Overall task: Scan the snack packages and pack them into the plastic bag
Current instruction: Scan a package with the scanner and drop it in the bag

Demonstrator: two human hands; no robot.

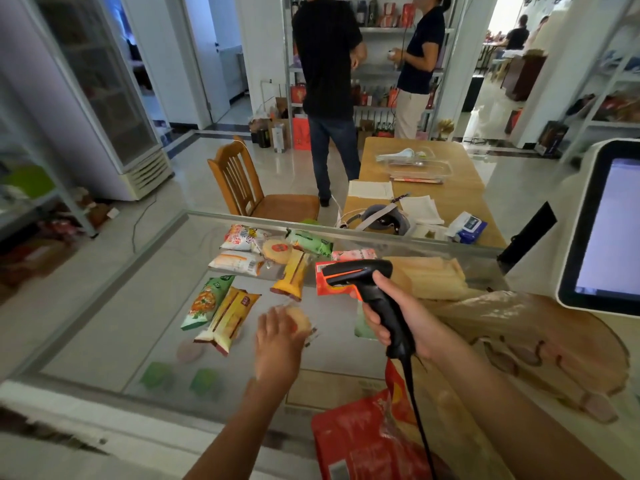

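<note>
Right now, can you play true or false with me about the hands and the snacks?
1. The right hand holds the black scanner. True.
2. The left hand touches nothing. False: it touches a round snack.
3. Every snack is packed away. False: snack packages lie on the glass counter.
4. The chair is wooden. True.

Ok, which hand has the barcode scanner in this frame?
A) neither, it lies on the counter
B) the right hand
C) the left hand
B: the right hand grips the black scanner by its handle, while the left hand is down on a round snack pack on the glass counter.
</note>
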